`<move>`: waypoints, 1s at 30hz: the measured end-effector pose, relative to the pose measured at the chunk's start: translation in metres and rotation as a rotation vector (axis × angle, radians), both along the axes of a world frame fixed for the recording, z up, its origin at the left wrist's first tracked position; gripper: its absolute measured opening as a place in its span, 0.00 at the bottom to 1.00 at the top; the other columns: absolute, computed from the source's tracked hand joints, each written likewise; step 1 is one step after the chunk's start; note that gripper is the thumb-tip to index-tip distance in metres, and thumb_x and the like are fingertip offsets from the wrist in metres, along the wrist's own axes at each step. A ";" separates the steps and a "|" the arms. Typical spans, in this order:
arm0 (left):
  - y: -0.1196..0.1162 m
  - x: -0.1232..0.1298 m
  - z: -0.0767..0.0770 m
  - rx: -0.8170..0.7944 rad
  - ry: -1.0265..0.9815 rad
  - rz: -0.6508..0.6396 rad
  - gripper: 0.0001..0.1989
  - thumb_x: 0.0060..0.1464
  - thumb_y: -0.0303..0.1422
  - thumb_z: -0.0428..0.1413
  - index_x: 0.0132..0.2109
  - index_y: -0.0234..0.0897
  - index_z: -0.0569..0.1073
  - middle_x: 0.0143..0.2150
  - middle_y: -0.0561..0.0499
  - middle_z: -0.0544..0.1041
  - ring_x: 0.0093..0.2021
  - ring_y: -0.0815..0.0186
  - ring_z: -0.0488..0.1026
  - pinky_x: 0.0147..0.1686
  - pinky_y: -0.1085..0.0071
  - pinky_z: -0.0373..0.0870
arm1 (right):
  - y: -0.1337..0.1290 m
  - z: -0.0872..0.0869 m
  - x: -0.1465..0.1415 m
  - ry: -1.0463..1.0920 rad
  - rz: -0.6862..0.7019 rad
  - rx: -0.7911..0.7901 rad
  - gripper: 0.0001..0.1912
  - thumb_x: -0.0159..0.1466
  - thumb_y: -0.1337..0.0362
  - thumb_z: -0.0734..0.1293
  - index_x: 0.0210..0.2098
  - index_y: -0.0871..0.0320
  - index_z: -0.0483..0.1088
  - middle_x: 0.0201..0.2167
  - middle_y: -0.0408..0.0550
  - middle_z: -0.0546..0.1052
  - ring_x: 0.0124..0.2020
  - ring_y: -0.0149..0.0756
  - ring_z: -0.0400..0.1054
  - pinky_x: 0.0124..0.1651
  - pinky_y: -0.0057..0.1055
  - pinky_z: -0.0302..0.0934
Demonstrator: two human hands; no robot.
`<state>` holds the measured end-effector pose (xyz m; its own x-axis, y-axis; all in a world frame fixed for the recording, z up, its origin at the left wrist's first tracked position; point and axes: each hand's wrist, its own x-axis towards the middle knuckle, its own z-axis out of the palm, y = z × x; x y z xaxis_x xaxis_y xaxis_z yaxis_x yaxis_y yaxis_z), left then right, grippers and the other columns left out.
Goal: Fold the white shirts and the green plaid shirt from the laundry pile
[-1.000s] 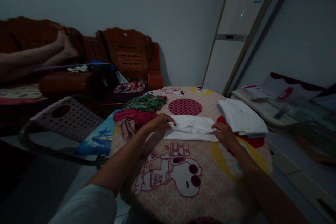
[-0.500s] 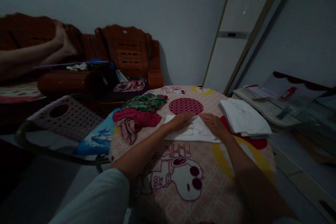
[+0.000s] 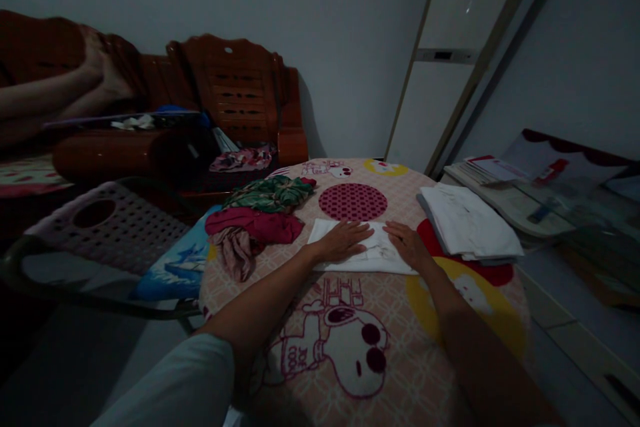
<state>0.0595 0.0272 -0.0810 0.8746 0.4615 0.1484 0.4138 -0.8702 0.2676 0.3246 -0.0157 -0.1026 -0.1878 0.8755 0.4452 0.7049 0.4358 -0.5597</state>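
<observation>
A folded white cloth [image 3: 373, 262] lies flat on the round table with its patterned cover [image 3: 400, 360]. My left hand [image 3: 345, 241] rests on the left and middle part of the cloth, fingers spread and pointing right. On its right part lies my right hand [image 3: 404, 243], palm down with fingers extended toward the upper left. Neither hand grips anything. To the right, a stack of folded white cloth [image 3: 470, 221] sits over a red patch. Crumpled green cloth [image 3: 273, 193], magenta cloth [image 3: 265, 223] and dusty pink cloth [image 3: 234, 253] lie at the left edge.
A chair [image 3: 115, 227] with a blue cushion [image 3: 175, 267] stands at the left. Behind are wooden seats [image 3: 235, 87] and a person's bare legs [image 3: 60, 93]. A side surface [image 3: 540, 220] with papers is at the right.
My hands have flattened onto the white cloth, fingers now spread; its raised far edge now lies down. My left hand sits slightly lower. The view has shifted a little.
</observation>
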 end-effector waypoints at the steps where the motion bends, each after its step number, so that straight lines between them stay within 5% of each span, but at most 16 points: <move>1: 0.000 0.000 0.001 -0.006 0.003 0.001 0.29 0.68 0.45 0.41 0.71 0.38 0.55 0.72 0.40 0.56 0.72 0.53 0.51 0.68 0.51 0.46 | 0.000 0.000 0.000 -0.008 -0.005 -0.003 0.18 0.65 0.61 0.62 0.48 0.55 0.79 0.54 0.55 0.77 0.59 0.48 0.68 0.64 0.53 0.59; 7: -0.010 0.005 0.011 -0.012 -0.087 -0.022 0.31 0.68 0.46 0.43 0.72 0.40 0.51 0.73 0.40 0.52 0.72 0.56 0.50 0.68 0.55 0.47 | -0.006 0.004 -0.004 0.052 -0.033 0.025 0.17 0.65 0.60 0.62 0.47 0.54 0.79 0.52 0.52 0.79 0.56 0.44 0.71 0.62 0.49 0.62; 17: -0.018 0.011 0.009 -0.001 0.038 -0.087 0.30 0.67 0.47 0.45 0.71 0.43 0.55 0.73 0.42 0.54 0.73 0.53 0.48 0.68 0.48 0.41 | -0.011 0.014 0.011 0.170 -0.181 0.053 0.20 0.65 0.58 0.61 0.47 0.60 0.78 0.51 0.59 0.79 0.53 0.47 0.73 0.59 0.47 0.65; 25: -0.018 0.008 0.010 -0.080 -0.021 -0.074 0.34 0.64 0.47 0.51 0.71 0.44 0.53 0.73 0.43 0.52 0.73 0.53 0.48 0.69 0.48 0.40 | -0.007 0.004 0.012 -0.019 -0.093 0.036 0.13 0.61 0.62 0.66 0.42 0.56 0.80 0.49 0.55 0.80 0.54 0.48 0.72 0.60 0.51 0.63; 30: -0.012 0.002 0.008 -0.195 -0.106 -0.076 0.38 0.58 0.47 0.58 0.71 0.48 0.53 0.72 0.45 0.55 0.72 0.54 0.52 0.70 0.49 0.40 | -0.020 0.026 -0.004 -0.021 -0.025 0.113 0.08 0.59 0.66 0.67 0.34 0.55 0.79 0.45 0.54 0.81 0.50 0.47 0.73 0.59 0.51 0.63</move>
<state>0.0619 0.0154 -0.0731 0.8924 0.4236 0.1558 0.3094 -0.8255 0.4721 0.3209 -0.0359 -0.0768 -0.1769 0.8242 0.5379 0.7272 0.4777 -0.4929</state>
